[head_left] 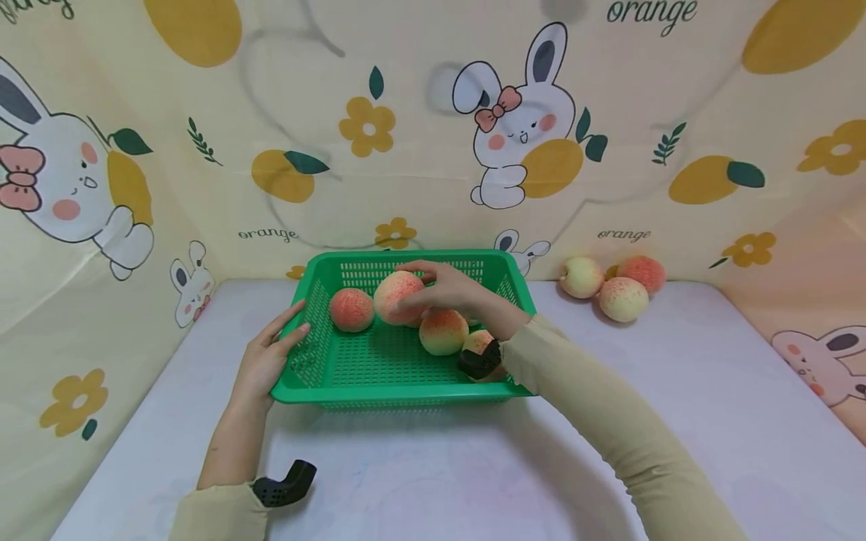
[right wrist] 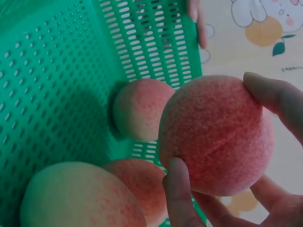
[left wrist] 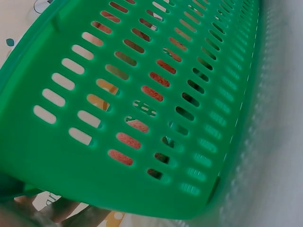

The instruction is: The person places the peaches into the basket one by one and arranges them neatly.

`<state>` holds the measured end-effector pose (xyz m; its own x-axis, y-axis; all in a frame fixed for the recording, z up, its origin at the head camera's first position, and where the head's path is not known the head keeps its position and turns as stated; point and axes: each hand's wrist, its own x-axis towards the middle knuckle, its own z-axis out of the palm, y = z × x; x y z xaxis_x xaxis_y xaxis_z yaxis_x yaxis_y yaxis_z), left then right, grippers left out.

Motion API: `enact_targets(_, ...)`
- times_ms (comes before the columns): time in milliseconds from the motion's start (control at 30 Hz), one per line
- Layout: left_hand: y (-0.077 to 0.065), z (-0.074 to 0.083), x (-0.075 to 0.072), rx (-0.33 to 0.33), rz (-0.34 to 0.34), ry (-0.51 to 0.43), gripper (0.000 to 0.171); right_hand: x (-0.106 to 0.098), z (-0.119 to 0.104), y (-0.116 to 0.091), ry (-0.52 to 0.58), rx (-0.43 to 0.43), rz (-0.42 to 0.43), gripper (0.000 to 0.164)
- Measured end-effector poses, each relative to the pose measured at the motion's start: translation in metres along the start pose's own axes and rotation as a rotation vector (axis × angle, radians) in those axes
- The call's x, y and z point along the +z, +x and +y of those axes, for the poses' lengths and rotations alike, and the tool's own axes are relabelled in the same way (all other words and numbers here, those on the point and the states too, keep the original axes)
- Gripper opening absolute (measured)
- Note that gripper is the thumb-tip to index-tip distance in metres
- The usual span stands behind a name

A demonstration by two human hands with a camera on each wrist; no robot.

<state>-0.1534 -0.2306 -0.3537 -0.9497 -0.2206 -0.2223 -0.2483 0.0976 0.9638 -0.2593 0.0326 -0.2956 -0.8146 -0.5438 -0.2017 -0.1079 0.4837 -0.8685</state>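
A green plastic basket with slotted walls stands on the table. My left hand holds its left rim; in the left wrist view, the slotted side wall fills most of the picture, with fingers under the rim. Above the basket my right hand grips a pinkish-red peach, thumb and fingers spread around it. Below and left of it sits a red peach on the basket floor. More peaches lie toward the right side, among them a yellow-red peach, partly covered by my hand and sleeve.
Three peaches sit together on the table behind and right of the basket: a pale one, a speckled one and a red one. A printed cloth hangs behind and along the sides.
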Motion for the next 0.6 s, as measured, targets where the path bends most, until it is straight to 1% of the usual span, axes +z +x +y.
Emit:
enact_targets(133, 0.0, 0.0, 0.001, -0.008, 0.003, 0.006, 0.051, 0.007, 0.001, 0.005, 0.05, 0.011, -0.055, 0.066)
enact_targets(200, 0.0, 0.001, 0.0, -0.011, 0.006, 0.008, 0.051, 0.01, 0.001, 0.007, 0.058, 0.018, -0.079, 0.066)
enact_targets(400, 0.0, 0.001, 0.001, -0.006, 0.012, 0.005, 0.051, 0.02, 0.001, 0.015, 0.035, 0.016, -0.167, 0.064)
enact_targets(500, 0.0, 0.001, 0.001, -0.004, 0.017, 0.0, 0.051, 0.025, 0.001, 0.018, 0.017, 0.025, -0.218, 0.067)
enact_targets(600, 0.0, 0.001, 0.001, -0.005, 0.02, -0.004, 0.051, 0.032, 0.002, 0.022, -0.007, 0.043, -0.244, 0.069)
